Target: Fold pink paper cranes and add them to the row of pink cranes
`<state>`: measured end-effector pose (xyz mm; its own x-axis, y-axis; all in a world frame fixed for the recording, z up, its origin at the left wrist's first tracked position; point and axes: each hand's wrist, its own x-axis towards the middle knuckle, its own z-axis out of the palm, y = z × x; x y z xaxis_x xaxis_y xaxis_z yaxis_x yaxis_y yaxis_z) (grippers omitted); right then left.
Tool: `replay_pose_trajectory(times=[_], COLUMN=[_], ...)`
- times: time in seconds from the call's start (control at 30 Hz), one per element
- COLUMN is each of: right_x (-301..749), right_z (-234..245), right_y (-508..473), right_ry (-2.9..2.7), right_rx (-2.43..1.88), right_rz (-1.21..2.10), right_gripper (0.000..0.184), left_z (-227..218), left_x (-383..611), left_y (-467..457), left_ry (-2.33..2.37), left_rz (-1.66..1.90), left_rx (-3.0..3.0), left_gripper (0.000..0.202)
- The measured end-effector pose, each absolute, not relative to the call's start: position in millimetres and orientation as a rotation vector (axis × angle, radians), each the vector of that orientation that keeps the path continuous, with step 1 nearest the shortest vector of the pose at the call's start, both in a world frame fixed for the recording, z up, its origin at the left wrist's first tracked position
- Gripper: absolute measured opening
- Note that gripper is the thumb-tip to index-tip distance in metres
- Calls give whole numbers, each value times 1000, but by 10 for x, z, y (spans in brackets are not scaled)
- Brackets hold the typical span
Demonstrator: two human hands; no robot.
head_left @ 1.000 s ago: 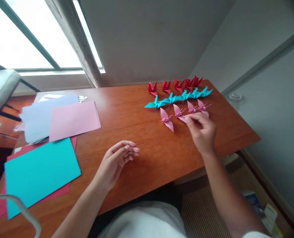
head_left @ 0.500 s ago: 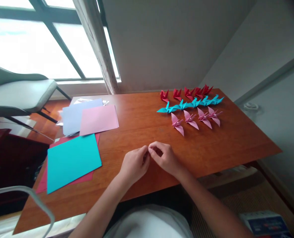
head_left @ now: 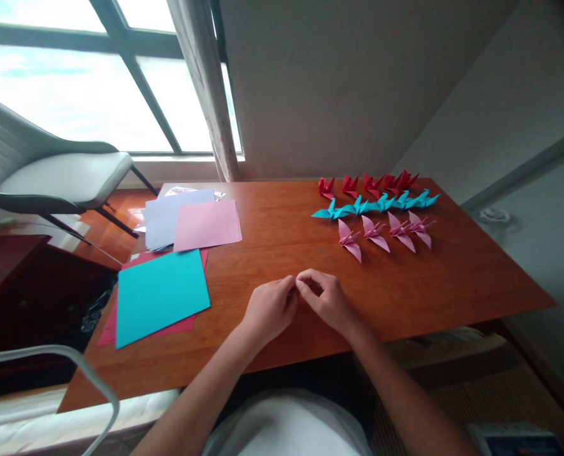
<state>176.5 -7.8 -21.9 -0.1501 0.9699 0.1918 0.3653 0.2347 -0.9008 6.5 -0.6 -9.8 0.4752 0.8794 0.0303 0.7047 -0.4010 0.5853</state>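
Looking down through the head camera, I see both hands resting side by side on the near part of the reddish-brown wooden table (head_left: 272, 244). The left hand (head_left: 271, 308) has its fingers curled inward, and the right hand (head_left: 328, 303) is curled the same way. Their thumb and forefinger tips meet in a pinch where the two hands touch. No paper shows in that pinch, so I cannot tell whether anything is caught there.

The things nearest the hands are the row of four pink folded-paper cranes (head_left: 376, 234), which sits beyond the right hand toward the far right of the table, apart from both hands. Just behind it runs a line of teal folded-paper cranes (head_left: 381, 204), set so close that they seem to touch one another. Behind those, near the far edge, stands a row of red folded-paper cranes (head_left: 372, 183).

On the left side a flat teal paper sheet (head_left: 161, 294) lies over a red paper sheet (head_left: 107, 332), well apart from the left hand. Beyond them a pale pink paper sheet (head_left: 207, 225) overlaps a stack of lavender paper sheets (head_left: 163, 218).

A grey padded chair (head_left: 68, 180) stands off the table's far left corner, below a large bright window (head_left: 73, 95). A white garment (head_left: 286, 424) fills the bottom of the view between the forearms
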Motion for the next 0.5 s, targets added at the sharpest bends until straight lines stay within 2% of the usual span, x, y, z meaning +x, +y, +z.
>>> replay_pose_trajectory(times=[0.3,0.5], right_x=[1769,1776], right_z=[-277,-328], right_y=[-90,-109], right_ry=[-1713,-1724], right_rx=[-1263,-1299], right_rz=[894,888], right_gripper=[18,18], left_z=[-8,129], left_x=[-67,-572], left_y=[-48,-8], left_ry=[1371,1625], left_rz=[448,463], left_rx=[2260,2276], left_gripper=[16,23])
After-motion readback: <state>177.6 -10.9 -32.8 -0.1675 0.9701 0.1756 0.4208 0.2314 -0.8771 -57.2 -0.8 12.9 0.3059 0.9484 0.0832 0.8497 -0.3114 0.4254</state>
